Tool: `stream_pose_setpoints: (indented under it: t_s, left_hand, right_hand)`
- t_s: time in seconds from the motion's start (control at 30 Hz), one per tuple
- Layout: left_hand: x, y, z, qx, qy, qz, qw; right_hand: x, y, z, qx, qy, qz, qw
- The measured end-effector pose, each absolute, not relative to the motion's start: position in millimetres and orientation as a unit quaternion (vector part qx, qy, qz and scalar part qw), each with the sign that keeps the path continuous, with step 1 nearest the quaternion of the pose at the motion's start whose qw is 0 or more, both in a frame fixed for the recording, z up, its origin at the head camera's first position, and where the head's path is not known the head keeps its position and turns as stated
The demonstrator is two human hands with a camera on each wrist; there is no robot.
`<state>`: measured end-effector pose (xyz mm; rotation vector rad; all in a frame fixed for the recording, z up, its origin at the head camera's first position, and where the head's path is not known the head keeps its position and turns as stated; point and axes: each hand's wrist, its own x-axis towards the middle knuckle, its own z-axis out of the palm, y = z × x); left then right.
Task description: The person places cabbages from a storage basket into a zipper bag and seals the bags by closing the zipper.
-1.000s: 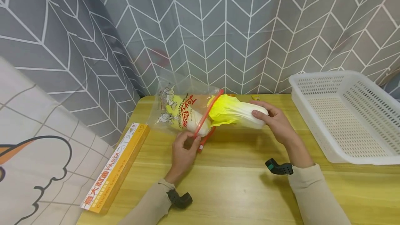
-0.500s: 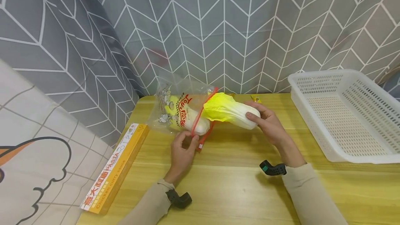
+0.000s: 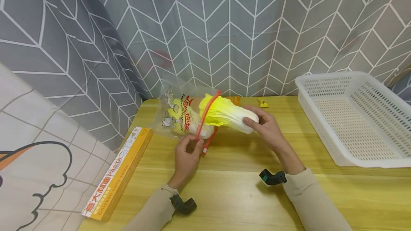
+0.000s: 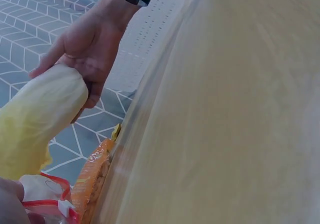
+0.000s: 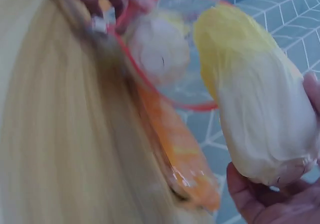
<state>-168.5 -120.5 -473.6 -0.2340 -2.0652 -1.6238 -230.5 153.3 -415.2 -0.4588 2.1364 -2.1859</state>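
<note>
My right hand point(image 3: 268, 131) grips a yellow and white napa cabbage point(image 3: 236, 117) by its white base. The cabbage's leafy end is at the red-edged mouth of a clear zip bag point(image 3: 167, 108), overlapping the opening in the head view. Inside the bag lies a second cabbage point(image 3: 202, 128), its round white base facing the mouth in the right wrist view. With thumb and finger, my left hand point(image 3: 187, 156) pinches the bag's red zip edge at the near corner. A white slider point(image 4: 65, 207) shows on that zip in the left wrist view.
A yellow and white pasta box point(image 3: 118, 172) lies along the table's left side. An orange packet point(image 5: 182, 151) lies behind the bag, with a small yellow packet point(image 3: 262, 102) right of it. A white plastic basket point(image 3: 340, 149) stands at the right, and a grey patterned curtain hangs behind.
My right hand has moved left with the cabbage, bringing its leafy end into the bag's mouth. The left hand has kept its pinch on the edge, almost still.
</note>
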Motion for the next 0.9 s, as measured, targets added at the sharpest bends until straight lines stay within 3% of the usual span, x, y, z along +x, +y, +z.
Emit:
stream_pose_setpoints:
  t_s: [0.23, 0.33, 0.67, 0.77, 0.9]
  left_hand:
    - [-168.7, -120.0, -472.1, -0.074, -0.767, -0.581, 0.261]
    - [-169.0, -120.3, -472.5, -0.075, -0.769, -0.577, 0.266]
    - [-168.7, -122.3, -474.3, -0.094, -0.764, -0.587, 0.250]
    - [-169.1, -122.0, -474.4, -0.101, -0.764, -0.588, 0.248]
    - [-169.2, -121.3, -473.8, -0.113, -0.765, -0.586, 0.243]
  right_hand:
    - [-228.3, 132.0, -421.2, -0.086, 0.657, -0.740, 0.110]
    - [-225.5, 125.9, -424.3, -0.086, 0.687, -0.717, 0.089]
    - [-218.6, 116.9, -424.0, -0.134, 0.734, -0.663, -0.060]
    - [-216.8, 113.4, -421.4, -0.125, 0.729, -0.671, -0.053]
    - [-215.8, 110.6, -417.7, -0.089, 0.689, -0.719, 0.008]
